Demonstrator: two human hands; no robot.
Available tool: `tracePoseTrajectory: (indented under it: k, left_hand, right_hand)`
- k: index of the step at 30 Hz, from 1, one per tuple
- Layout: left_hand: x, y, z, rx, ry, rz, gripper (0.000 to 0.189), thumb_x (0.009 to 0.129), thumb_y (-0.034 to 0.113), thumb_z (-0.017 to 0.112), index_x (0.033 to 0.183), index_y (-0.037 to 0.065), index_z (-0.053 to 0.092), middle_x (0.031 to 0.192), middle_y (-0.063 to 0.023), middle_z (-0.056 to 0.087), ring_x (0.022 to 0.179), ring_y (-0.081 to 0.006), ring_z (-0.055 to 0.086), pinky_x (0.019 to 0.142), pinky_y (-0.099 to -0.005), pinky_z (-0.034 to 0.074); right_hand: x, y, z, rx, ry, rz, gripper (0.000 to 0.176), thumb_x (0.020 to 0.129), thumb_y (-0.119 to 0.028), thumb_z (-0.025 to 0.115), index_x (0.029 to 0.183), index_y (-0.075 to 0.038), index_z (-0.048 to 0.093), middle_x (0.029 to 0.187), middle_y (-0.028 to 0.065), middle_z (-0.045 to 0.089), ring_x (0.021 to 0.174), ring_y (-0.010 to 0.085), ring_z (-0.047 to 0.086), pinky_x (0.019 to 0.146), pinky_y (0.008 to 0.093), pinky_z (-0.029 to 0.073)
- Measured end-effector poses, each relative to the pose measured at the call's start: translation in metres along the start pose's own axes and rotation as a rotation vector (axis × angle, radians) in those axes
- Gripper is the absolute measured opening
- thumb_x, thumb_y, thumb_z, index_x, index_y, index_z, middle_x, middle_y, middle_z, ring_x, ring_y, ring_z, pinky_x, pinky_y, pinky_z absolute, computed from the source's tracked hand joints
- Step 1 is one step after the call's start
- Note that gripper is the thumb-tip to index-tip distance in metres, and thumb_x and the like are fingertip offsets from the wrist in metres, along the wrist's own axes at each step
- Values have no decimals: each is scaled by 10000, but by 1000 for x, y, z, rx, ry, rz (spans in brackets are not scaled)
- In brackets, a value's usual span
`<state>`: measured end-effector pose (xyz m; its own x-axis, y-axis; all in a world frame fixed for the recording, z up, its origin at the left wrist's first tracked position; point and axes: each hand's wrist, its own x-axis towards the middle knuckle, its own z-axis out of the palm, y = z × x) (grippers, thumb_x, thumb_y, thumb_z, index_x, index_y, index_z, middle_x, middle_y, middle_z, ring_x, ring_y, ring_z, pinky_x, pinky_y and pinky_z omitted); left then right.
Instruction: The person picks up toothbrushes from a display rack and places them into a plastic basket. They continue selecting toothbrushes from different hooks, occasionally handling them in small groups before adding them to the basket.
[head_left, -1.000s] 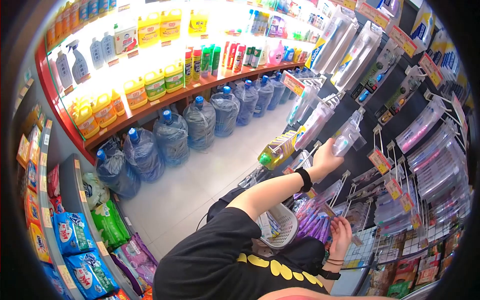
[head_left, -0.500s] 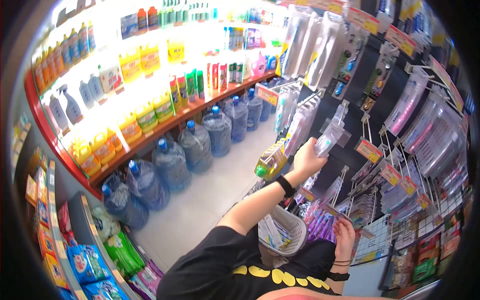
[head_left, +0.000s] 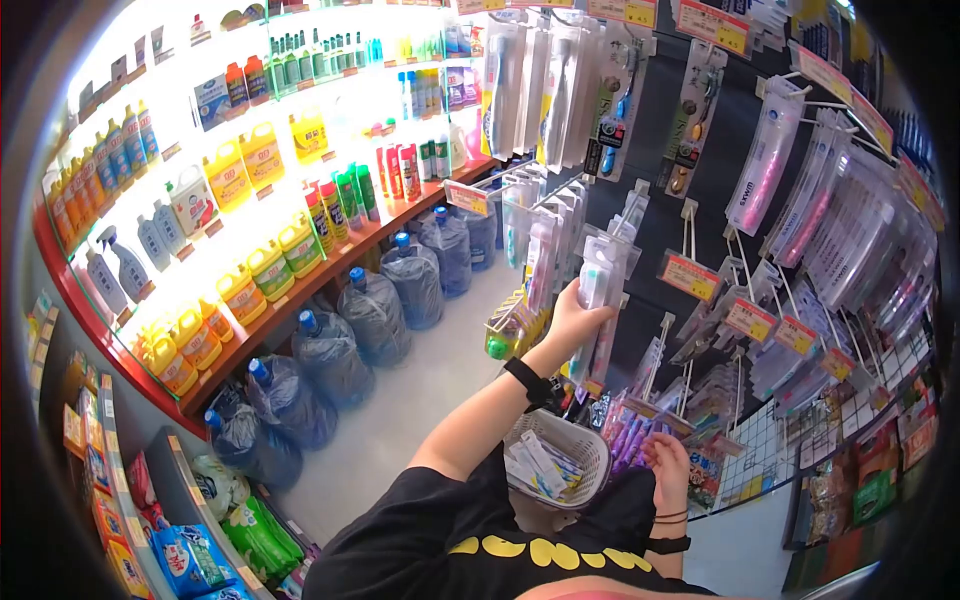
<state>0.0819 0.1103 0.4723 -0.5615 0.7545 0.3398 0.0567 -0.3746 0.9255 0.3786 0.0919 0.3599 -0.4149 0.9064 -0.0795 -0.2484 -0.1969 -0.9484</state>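
Note:
My left hand [head_left: 578, 322], reaching forward with a black band on its wrist, is closed around a clear-packaged toothbrush [head_left: 597, 282] with a pale green part. The pack is upright, in front of other hanging toothbrush packs [head_left: 545, 245]. Low on the right, my right hand [head_left: 668, 465] has loosely curled fingers, somewhat apart, with nothing visible in them. It is nearest to purple packs [head_left: 630, 435] beside the rack. Below my left forearm stands a light grey basket [head_left: 606, 460] holding several white and blue boxes [head_left: 545, 465].
Hooks with price tags [head_left: 690, 275] and toothbrush packs [head_left: 850, 230] stick out from the dark panel on the right. Large blue water bottles [head_left: 375, 315] line the floor under a lit shelf [head_left: 290, 290] of cleaning bottles. Bagged goods [head_left: 190, 555] fill the low left shelf.
The view has turned, so the shelves appear shifted left. My left hand has come lower and nearer, with the toothbrush pack now more upright. My right hand has shifted slightly left.

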Motion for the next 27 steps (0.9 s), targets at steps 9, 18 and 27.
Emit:
tracePoseTrajectory:
  k: [9,18,27]
  left_hand:
    - [-12,-3,-5,-237,-108,-45,429,689,90,732,1071,24,547,927,-39,619,839,-128,593,766,-293,478]
    - [-77,-31,-22,-344,1,-176,417,697,62,711,1081,20,555,946,-31,617,852,-137,598,749,-285,471]
    - [-176,-60,-35,-408,131,-395,359,741,41,679,1068,8,533,929,-50,612,814,-132,596,717,-279,474]
  right_hand:
    - [-6,1,-4,-17,71,-16,166,903,-43,509,1040,4,589,947,81,636,856,158,615,748,250,479]
    - [-13,17,28,-207,-69,-37,183,881,-38,542,1061,-12,562,969,79,612,897,158,591,813,270,462]
    - [-33,44,96,-828,-433,-312,856,654,-275,815,1295,-5,316,1174,195,505,1089,293,521,924,369,419]
